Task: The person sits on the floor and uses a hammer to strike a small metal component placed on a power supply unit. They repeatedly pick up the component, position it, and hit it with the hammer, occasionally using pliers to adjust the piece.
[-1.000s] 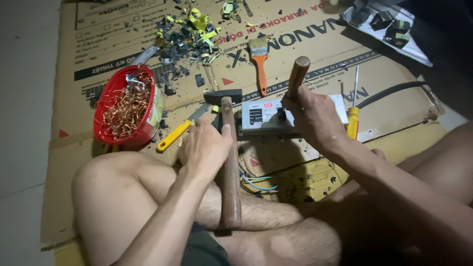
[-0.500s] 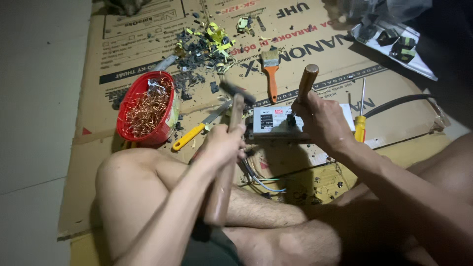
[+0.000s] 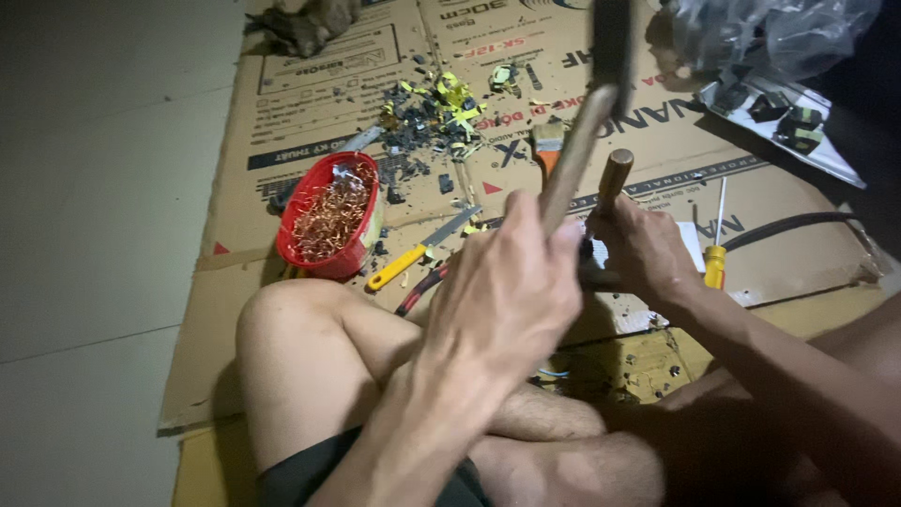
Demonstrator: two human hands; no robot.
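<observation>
Red bowl (image 3: 314, 246) w/ copper wire (image 3: 328, 218), yellow-handled screwdriver (image 3: 715, 266), brown cardboard (image 3: 310, 84)

Left hand (image 3: 507, 291) grips raised hammer (image 3: 587, 113); right hand (image 3: 643, 249) holds wooden-handled tool (image 3: 615, 174).

hammer (image 3: 601, 66): head blurred, cut by top edge | grey device: hidden behind left hand (image 3: 507, 291) | clear bag (image 3: 779, 33): contents indistinct

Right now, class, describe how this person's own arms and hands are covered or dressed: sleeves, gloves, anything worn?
Both arms are bare with no sleeves in view. The left hand and right hand wear no gloves, and no rings, watch or wristbands can be seen. The only clothing in view is dark shorts at the lap; the legs are bare too.
</observation>
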